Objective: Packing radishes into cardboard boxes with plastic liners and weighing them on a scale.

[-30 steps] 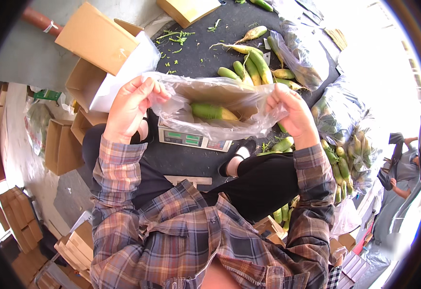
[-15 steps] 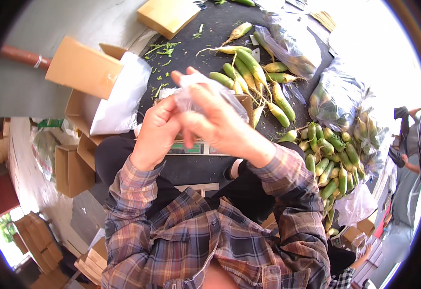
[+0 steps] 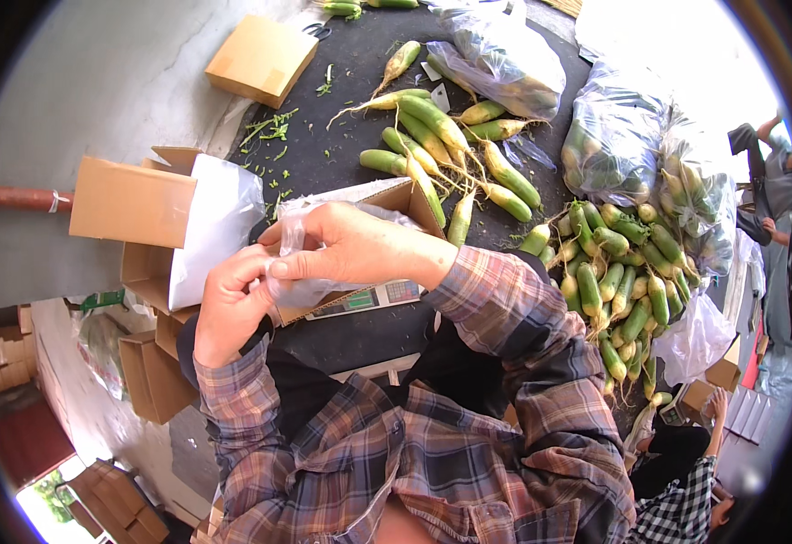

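Both my hands are closed on a clear plastic bag (image 3: 294,232), gathered and crumpled between the fingers. My left hand (image 3: 236,304) pinches its near end, and my right hand (image 3: 346,245) grips it from above, thumb towards the left hand. Beneath the hands stands an open cardboard box (image 3: 400,199) with clear plastic at its mouth; its contents are mostly hidden. The box appears to rest on a scale (image 3: 366,300), whose keypad and green display edge show below it. Just beyond lie several loose green-and-white radishes (image 3: 432,127) with long roots.
A heap of radishes (image 3: 627,281) lies at the right, with filled plastic bags (image 3: 609,145) behind. Open cartons (image 3: 138,201) stand at the left, one lined with white plastic. A closed box (image 3: 262,60) and scissors (image 3: 318,32) are at the back. Another person (image 3: 686,462) is at lower right.
My hands have moved left and closer to me, and the plastic is now bunched between them. The right hand's fingers, spread before, have closed. The view has shifted, uncovering more of the box.
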The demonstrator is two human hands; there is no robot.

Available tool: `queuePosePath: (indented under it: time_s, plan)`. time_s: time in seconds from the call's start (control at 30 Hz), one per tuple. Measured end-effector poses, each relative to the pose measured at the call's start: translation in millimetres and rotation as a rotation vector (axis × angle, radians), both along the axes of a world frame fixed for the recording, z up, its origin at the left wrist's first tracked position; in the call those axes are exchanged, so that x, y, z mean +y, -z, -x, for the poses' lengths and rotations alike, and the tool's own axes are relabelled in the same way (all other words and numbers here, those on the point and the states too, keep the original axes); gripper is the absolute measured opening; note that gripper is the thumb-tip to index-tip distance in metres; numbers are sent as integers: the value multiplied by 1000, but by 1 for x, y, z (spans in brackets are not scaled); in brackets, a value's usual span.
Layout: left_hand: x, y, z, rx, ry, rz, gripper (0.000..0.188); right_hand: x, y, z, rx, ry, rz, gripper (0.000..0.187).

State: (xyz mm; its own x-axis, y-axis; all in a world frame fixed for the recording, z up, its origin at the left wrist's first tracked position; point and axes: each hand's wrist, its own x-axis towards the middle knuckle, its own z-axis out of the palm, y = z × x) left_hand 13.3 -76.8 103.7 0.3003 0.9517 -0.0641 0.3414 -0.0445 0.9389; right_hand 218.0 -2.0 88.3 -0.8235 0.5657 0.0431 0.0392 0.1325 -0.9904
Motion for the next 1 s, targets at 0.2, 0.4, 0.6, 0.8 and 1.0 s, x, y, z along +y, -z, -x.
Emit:
queuePosePath:
  time_s: [0.2,0.4,0.6,0.8,1.0]
  plan:
    - [17,40,-6,-158,-301,142,14,9,21,-19,-88,196,-16,24]
    - [24,128,-11,775,-133,-203,20,-4,20,-47,-582,-62,-509,19]
    - [34,168,-27,1108,-126,91,22,-7,9,-64,-272,-434,34,16]
    - [36,83,-21,-127,-265,505,22,1,28,-52,132,73,590,43]
    - [12,39,-20,-575,-137,394,18,-1,14,-36,-54,70,373,62]
